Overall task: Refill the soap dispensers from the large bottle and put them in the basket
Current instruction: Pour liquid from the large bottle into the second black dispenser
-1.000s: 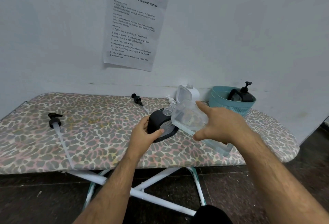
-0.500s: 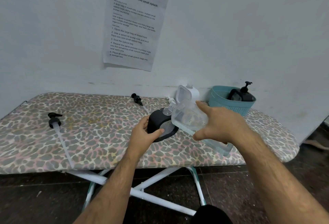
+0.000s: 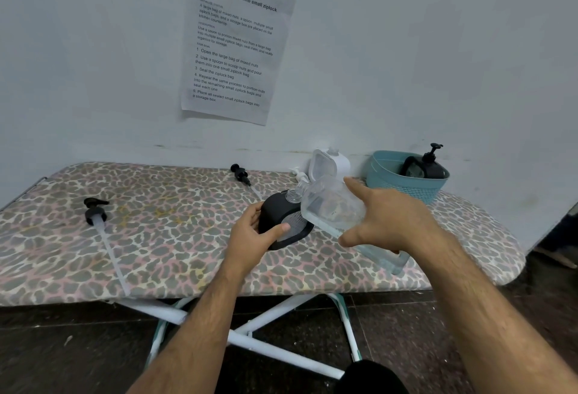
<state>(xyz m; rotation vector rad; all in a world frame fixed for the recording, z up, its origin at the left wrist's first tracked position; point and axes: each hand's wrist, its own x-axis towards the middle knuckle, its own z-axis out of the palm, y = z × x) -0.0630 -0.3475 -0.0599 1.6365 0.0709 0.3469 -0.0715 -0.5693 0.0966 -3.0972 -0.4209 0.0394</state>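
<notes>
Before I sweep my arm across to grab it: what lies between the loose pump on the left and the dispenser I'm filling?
Only bare board cover between the pump and dispenser, head view.

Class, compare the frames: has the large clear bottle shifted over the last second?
No. The large clear bottle keeps its tilt, its neck over the black dispenser, just in front of the teal basket.

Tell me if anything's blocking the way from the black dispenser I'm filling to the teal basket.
The tilted clear refill bottle in your right hand lies between the black dispenser and the teal basket, and a white container stands just behind that line.
</notes>
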